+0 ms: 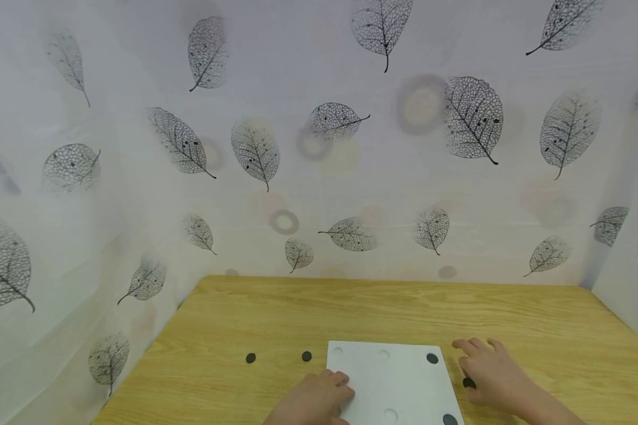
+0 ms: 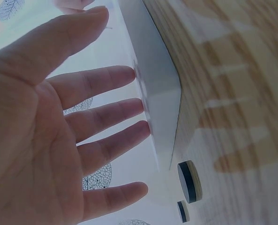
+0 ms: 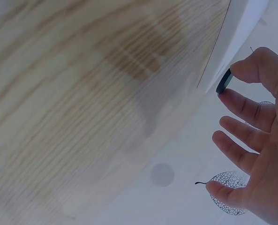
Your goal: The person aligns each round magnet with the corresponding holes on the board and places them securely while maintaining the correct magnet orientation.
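Observation:
A white board [image 1: 388,383] with shallow round recesses lies on the table in the head view. Black discs sit in it at the upper right [image 1: 432,358] and lower right [image 1: 449,419]. My left hand [image 1: 316,398] rests its fingertips on the board's left part; the left wrist view shows its fingers [image 2: 106,110] fairly straight and spread, holding nothing. Just right of the board, my right hand [image 1: 491,375] pinches a black disc [image 3: 224,82] on edge between thumb and index finger, its other fingers loosely bent.
Two more black discs, one farther left [image 1: 251,358] and one nearer the board [image 1: 306,356], lie on the wooden table [image 1: 276,313]. White sheeting [image 1: 308,195] printed with skeleton leaves encloses the table at the back and sides.

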A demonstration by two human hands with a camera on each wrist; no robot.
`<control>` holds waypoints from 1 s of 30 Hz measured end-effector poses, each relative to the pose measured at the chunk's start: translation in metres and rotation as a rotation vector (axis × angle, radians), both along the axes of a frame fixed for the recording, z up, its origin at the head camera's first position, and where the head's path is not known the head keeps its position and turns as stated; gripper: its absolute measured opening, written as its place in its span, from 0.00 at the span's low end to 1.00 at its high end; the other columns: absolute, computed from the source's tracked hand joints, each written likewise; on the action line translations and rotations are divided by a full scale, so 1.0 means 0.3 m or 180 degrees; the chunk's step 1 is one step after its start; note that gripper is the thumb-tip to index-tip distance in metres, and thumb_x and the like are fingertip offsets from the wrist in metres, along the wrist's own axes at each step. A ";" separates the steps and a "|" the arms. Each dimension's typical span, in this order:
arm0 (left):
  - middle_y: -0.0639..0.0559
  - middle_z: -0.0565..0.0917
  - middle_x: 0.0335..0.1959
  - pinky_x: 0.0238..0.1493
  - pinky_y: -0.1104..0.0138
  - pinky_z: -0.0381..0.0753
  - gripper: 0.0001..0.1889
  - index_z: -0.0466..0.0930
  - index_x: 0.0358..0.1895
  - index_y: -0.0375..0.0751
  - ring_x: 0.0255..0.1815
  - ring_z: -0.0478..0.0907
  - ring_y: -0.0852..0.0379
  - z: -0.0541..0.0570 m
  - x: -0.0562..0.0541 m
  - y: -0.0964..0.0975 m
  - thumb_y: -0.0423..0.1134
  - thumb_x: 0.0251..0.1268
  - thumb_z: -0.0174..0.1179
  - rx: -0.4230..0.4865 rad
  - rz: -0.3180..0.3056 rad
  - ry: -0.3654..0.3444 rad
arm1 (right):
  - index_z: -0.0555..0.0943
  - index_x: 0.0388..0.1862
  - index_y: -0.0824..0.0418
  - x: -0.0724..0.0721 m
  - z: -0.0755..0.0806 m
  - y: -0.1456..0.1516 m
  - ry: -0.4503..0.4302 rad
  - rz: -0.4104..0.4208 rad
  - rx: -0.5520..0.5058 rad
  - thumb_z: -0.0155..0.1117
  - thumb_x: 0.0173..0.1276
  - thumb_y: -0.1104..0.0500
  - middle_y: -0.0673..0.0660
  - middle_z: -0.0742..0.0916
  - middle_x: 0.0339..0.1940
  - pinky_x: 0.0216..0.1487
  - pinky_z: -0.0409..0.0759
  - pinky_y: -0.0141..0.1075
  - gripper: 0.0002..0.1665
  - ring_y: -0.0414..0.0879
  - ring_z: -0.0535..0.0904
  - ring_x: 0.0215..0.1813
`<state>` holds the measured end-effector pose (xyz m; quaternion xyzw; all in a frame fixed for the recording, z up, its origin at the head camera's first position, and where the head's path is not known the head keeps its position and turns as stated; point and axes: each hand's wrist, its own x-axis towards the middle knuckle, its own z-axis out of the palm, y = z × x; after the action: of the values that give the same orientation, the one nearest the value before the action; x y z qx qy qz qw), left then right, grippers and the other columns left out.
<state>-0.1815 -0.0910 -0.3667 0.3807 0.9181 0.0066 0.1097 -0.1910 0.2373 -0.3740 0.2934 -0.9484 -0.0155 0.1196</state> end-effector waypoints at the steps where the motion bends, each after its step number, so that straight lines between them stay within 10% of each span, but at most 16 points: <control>1: 0.63 0.73 0.46 0.42 0.68 0.71 0.19 0.77 0.45 0.55 0.45 0.69 0.64 0.000 0.000 0.000 0.55 0.49 0.60 0.0002 -0.0002 0.0002 | 0.65 0.09 0.49 0.000 -0.001 -0.001 -0.0002 0.0001 -0.0005 0.66 0.33 0.59 0.57 0.78 0.42 0.37 0.64 0.64 0.16 0.55 0.73 0.43; 30: 0.62 0.73 0.47 0.43 0.67 0.71 0.19 0.77 0.46 0.55 0.46 0.69 0.63 -0.006 -0.006 -0.001 0.55 0.50 0.60 0.0029 0.0016 -0.0083 | 0.65 0.07 0.49 -0.006 0.011 -0.068 -0.0207 -0.0018 -0.0051 0.64 0.34 0.62 0.58 0.78 0.43 0.41 0.62 0.64 0.16 0.56 0.71 0.45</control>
<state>-0.1833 -0.0912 -0.3684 0.3787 0.9176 0.0160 0.1199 -0.1928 0.2170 -0.3708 0.2901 -0.9527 0.0013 0.0909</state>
